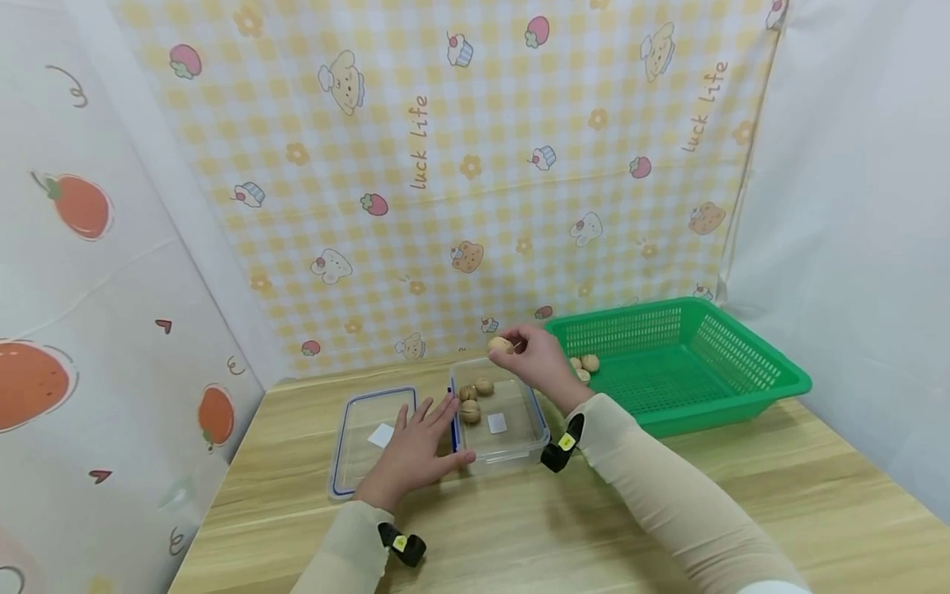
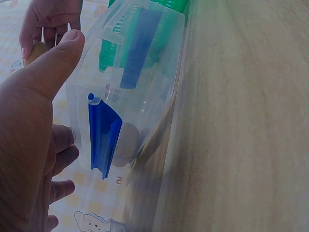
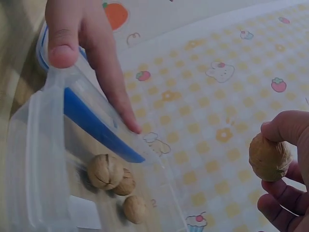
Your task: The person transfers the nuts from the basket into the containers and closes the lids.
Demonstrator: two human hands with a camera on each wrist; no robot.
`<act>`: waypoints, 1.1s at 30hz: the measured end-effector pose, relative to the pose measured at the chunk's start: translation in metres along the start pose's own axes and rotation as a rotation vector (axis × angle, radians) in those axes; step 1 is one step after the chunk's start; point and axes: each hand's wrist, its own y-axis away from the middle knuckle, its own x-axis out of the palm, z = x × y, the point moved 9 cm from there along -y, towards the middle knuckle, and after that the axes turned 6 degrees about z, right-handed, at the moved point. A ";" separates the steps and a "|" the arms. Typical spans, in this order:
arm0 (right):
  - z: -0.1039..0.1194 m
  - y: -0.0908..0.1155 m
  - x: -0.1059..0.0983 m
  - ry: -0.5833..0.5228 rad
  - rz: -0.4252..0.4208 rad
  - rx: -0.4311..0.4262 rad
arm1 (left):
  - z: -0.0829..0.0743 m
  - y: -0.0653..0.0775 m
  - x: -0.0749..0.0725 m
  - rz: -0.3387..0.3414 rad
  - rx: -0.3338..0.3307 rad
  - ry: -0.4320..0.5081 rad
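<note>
A walnut (image 3: pixel 269 158) is pinched between the thumb and fingers of my right hand (image 1: pixel 545 363), raised over the far right part of a clear plastic container (image 1: pixel 512 450). Inside the container, at its left side, lie three walnuts (image 1: pixel 471 412) near a small white label (image 1: pixel 497 423). My left hand (image 1: pixel 419 450) is spread out along the container's left wall, fingers extended, its thumb at the near left corner. In the left wrist view the blue strip (image 2: pixel 102 137) on that wall shows beside the hand.
To the right stands a green plastic basket (image 1: pixel 712 421) with several walnuts (image 1: pixel 590 363) in its left end. A clear lid with a blue seal (image 1: pixel 337 462) lies on the wooden table (image 1: pixel 505 536), left of the container. A patterned cloth (image 1: pixel 475 206) hangs close behind.
</note>
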 end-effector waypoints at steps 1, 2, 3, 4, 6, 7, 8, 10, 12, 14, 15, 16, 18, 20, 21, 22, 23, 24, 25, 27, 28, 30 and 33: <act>0.000 0.001 0.003 -0.001 0.000 -0.002 | 0.000 0.000 0.000 -0.002 0.001 0.000; -0.001 0.001 0.005 0.002 -0.002 -0.006 | 0.000 0.000 0.000 -0.003 0.001 -0.001; -0.002 0.002 0.008 0.004 -0.004 -0.005 | 0.000 0.000 0.000 0.000 0.000 -0.003; -0.002 0.002 0.011 0.009 -0.005 -0.004 | 0.000 0.000 0.000 0.003 -0.002 -0.003; -0.006 0.002 0.016 0.019 -0.006 -0.001 | -0.001 0.000 -0.001 0.006 -0.003 -0.001; -0.008 0.002 0.019 0.020 -0.005 -0.002 | -0.001 0.000 -0.001 0.007 -0.003 0.000; -0.010 0.001 0.022 0.018 -0.003 -0.002 | -0.001 0.000 -0.001 0.007 -0.004 -0.001; -0.014 0.001 0.028 0.006 0.002 -0.005 | -0.001 0.000 -0.002 0.007 -0.005 -0.002; -0.016 0.001 0.033 0.000 0.009 -0.014 | -0.001 0.000 -0.002 0.004 -0.006 -0.007; -0.019 0.001 0.038 -0.005 0.015 -0.014 | -0.001 0.000 -0.003 0.007 -0.009 -0.012; -0.021 0.001 0.040 -0.006 0.019 -0.008 | -0.001 0.000 -0.003 0.006 -0.009 -0.015; -0.024 0.002 0.043 -0.009 0.025 0.000 | -0.002 0.001 -0.003 0.006 -0.008 -0.014; -0.028 0.003 0.047 -0.014 0.035 0.015 | -0.002 0.001 -0.003 0.007 -0.009 -0.012; -0.032 0.004 0.052 -0.021 0.047 0.026 | -0.003 0.001 -0.003 0.008 -0.009 -0.010; -0.034 0.005 0.054 -0.025 0.053 0.027 | -0.003 0.001 -0.003 0.006 -0.007 -0.010; -0.034 0.005 0.056 -0.022 0.057 0.025 | -0.003 0.001 -0.004 0.009 -0.007 -0.008; -0.035 0.006 0.058 -0.020 0.061 0.027 | -0.003 0.001 -0.003 0.009 -0.006 -0.008; -0.036 0.006 0.061 -0.019 0.067 0.026 | -0.003 0.001 -0.003 0.009 -0.006 -0.012; -0.037 0.006 0.063 -0.016 0.073 0.026 | -0.003 0.000 -0.003 0.008 -0.004 -0.013; -0.037 0.007 0.067 -0.002 0.086 0.023 | -0.003 0.000 -0.003 0.006 -0.003 -0.016; -0.038 0.007 0.069 0.005 0.093 0.024 | -0.003 0.000 -0.003 0.008 -0.003 -0.017; -0.037 0.008 0.073 0.012 0.112 0.022 | -0.002 0.000 -0.003 0.009 -0.005 -0.018; -0.037 0.009 0.079 0.034 0.138 0.023 | -0.001 0.000 -0.003 0.010 -0.007 -0.016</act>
